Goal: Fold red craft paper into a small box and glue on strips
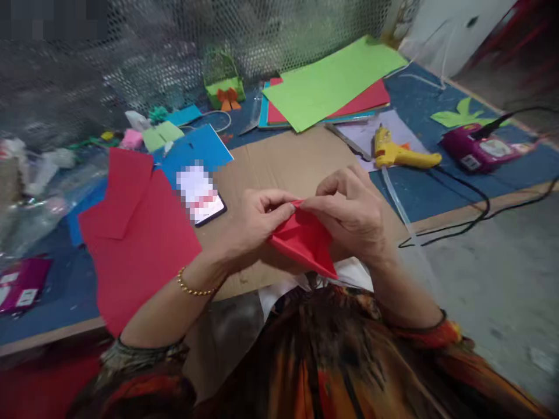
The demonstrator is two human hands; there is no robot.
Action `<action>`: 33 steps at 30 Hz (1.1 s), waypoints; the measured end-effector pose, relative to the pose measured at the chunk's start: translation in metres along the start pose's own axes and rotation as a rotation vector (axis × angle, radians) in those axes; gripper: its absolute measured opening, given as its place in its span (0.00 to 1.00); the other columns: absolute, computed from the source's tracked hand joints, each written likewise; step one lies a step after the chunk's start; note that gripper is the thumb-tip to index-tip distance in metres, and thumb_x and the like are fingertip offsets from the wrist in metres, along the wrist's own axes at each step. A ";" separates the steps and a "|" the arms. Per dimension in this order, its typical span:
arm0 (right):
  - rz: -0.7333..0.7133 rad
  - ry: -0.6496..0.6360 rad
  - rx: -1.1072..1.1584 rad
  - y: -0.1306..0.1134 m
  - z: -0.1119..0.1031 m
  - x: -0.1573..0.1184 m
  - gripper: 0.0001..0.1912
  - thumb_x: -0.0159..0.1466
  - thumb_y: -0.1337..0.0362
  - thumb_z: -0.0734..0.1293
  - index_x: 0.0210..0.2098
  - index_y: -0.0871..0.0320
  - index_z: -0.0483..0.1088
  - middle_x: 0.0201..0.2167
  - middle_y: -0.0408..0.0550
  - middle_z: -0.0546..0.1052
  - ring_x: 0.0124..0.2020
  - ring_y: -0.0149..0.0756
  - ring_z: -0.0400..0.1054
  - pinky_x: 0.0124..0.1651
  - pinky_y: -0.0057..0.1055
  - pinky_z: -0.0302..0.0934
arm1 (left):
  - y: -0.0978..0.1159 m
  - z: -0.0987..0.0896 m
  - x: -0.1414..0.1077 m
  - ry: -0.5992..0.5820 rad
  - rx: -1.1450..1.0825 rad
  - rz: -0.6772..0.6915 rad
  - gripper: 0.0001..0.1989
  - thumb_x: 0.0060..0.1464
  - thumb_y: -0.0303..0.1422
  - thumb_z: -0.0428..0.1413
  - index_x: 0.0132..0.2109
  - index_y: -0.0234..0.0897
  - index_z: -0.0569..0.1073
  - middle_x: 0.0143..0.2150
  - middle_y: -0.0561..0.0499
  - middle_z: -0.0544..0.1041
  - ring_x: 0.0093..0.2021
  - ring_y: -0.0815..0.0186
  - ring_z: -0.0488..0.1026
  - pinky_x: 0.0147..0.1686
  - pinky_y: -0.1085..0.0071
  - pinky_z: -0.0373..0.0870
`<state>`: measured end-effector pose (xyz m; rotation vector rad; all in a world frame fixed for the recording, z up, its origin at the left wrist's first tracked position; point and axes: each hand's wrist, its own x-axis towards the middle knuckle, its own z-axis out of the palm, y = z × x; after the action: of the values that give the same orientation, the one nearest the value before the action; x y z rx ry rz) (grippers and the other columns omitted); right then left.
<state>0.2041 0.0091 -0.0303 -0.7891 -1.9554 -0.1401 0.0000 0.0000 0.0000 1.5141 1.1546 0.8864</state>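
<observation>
A folded piece of red paper (308,238) is held up between both hands, above the front edge of a brown cardboard sheet (279,157). My left hand (266,215) pinches its upper left edge between thumb and fingers. On the upper right edge, close beside the left thumb, my right hand (351,209) is closed with thumb and index finger pinching the paper. The paper's lower part opens toward me as a pocket-like fold. A phone (209,209) with a lit screen lies left of my left hand.
Red sheets (144,256) lie at left, near blue paper (205,148). At the back stand a small green paper basket (222,87) and stacked coloured sheets with green paper (332,81) on top. A yellow glue gun (404,152), scissors (349,142) and a purple box-like device (476,148) with a black cord are at right.
</observation>
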 end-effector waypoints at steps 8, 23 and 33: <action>0.047 -0.053 0.022 -0.001 -0.004 0.001 0.12 0.73 0.67 0.67 0.37 0.50 0.81 0.32 0.46 0.73 0.35 0.37 0.61 0.40 0.38 0.53 | 0.000 0.000 -0.003 0.007 -0.088 -0.086 0.09 0.59 0.34 0.63 0.39 0.37 0.88 0.31 0.50 0.82 0.28 0.69 0.73 0.26 0.74 0.66; 0.033 -0.104 0.020 -0.001 -0.006 0.002 0.12 0.75 0.66 0.66 0.42 0.51 0.83 0.33 0.46 0.76 0.37 0.37 0.64 0.40 0.38 0.56 | -0.002 0.001 0.000 -0.013 -0.171 -0.096 0.09 0.58 0.33 0.62 0.40 0.37 0.87 0.33 0.49 0.84 0.30 0.68 0.75 0.30 0.73 0.69; 0.046 -0.116 0.014 0.000 0.001 0.000 0.14 0.77 0.63 0.64 0.42 0.49 0.83 0.32 0.46 0.76 0.37 0.37 0.63 0.40 0.38 0.55 | 0.001 0.000 0.004 0.017 -0.093 -0.029 0.17 0.57 0.40 0.65 0.25 0.36 0.75 0.24 0.55 0.68 0.26 0.72 0.62 0.24 0.74 0.55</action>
<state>0.2033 0.0096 -0.0314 -0.8489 -2.0432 -0.0539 0.0016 0.0037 0.0009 1.4136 1.1292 0.9226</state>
